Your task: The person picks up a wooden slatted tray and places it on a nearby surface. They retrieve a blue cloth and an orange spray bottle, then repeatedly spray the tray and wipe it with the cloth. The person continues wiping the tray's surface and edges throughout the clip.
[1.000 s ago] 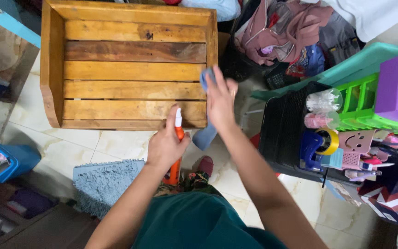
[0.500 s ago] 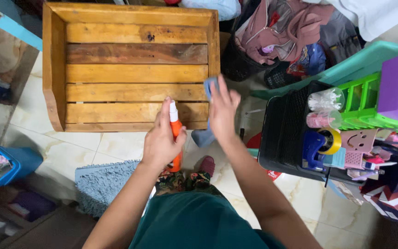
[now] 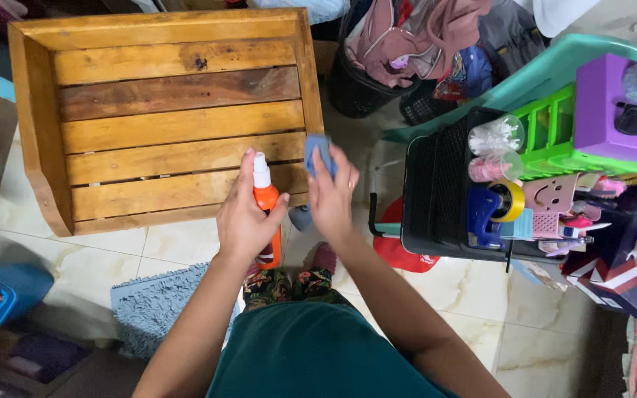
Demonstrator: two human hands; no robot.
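Near the middle of the frame the left hand (image 3: 243, 217) is wrapped around an orange plastic spray bottle with a white nozzle (image 3: 265, 203), held upright with the forefinger up by the nozzle, while the right hand (image 3: 332, 197) is closed narrowly on a small blue cloth (image 3: 319, 156) pinched between fingers and thumb, just to the right of the bottle. Both hover over the lower right corner of the slatted wooden crate-like table (image 3: 164, 118) that fills the upper left of the frame and serves as the bench; the cloth lies over its right edge. Below the hands a blue shaggy floor mat (image 3: 152, 306) lies on the pale tiles, and to the right stands a black mesh organiser crowded with small colourful items (image 3: 444, 191). As a judgement, the nozzle seems to point across toward the cloth hand, so a squeeze could send spray past the small cloth onto the fingers or the tiles; the gaps between the slats could also let liquid drip through to the floor. Against the frame half a second back, the two hands have drawn closer together, the bottle has risen a little, and the cloth hand has come down from the slats toward the crate's right edge
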